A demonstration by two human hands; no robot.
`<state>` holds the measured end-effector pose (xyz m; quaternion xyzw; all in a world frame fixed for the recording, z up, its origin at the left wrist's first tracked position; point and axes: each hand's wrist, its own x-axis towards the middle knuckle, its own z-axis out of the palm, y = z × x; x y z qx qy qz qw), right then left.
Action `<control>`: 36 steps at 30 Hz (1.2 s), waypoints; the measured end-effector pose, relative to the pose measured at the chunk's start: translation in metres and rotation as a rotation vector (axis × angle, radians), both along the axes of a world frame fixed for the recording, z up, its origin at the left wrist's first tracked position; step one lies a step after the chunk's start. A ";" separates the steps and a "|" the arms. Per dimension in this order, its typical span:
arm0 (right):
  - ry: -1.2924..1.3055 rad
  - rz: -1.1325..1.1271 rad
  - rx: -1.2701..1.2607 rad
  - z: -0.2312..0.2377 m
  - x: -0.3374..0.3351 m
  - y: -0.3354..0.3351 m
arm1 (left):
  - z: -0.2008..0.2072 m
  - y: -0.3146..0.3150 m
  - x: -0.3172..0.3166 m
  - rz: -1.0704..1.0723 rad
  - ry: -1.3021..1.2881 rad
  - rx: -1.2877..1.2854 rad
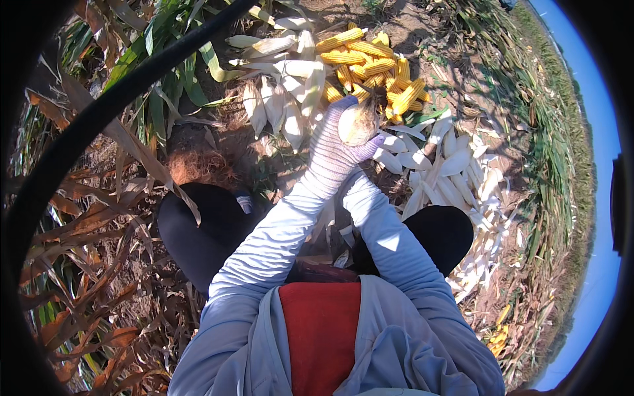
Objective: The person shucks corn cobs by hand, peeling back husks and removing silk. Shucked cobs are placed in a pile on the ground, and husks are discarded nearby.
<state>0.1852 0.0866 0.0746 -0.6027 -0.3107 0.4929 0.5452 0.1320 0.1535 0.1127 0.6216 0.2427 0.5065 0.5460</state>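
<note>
My left hand (333, 148), in a striped purple-white knit glove, is wrapped round an ear of corn (358, 124) with its pale round butt end turned up toward me. Brown silk or dry husk shows at the ear's far right side. My right hand (352, 179) lies under the left wrist, mostly hidden, and its fingers do not show. Just beyond the held ear is a heap of husked yellow corn ears (370, 56). Several ears still in pale husks (281, 105) lie left of that heap.
Loose stripped husks (456, 165) are strewn to the right, past my right knee (439, 237). Reddish corn silk (201, 168) lies by my left knee (198, 231). Dry stalks and leaves (92, 244) crowd the left side. A dark curved bar (125, 92) crosses the upper left.
</note>
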 end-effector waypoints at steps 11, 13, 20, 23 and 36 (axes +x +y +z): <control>-0.416 0.309 -0.260 0.004 0.014 -0.003 | -0.036 0.076 -0.018 0.244 0.115 -0.555; -0.564 0.315 -0.143 -0.002 0.013 -0.006 | -0.041 0.076 -0.019 0.279 0.077 -0.574; -0.544 0.471 -0.118 0.013 0.019 -0.016 | -0.007 0.061 -0.025 0.237 0.370 -0.657; -0.511 0.610 -0.226 0.020 0.025 -0.015 | 0.000 0.050 -0.025 0.140 0.211 -0.674; 0.334 0.677 -0.359 0.025 0.065 -0.019 | -0.016 0.037 -0.017 -0.504 -0.595 -1.084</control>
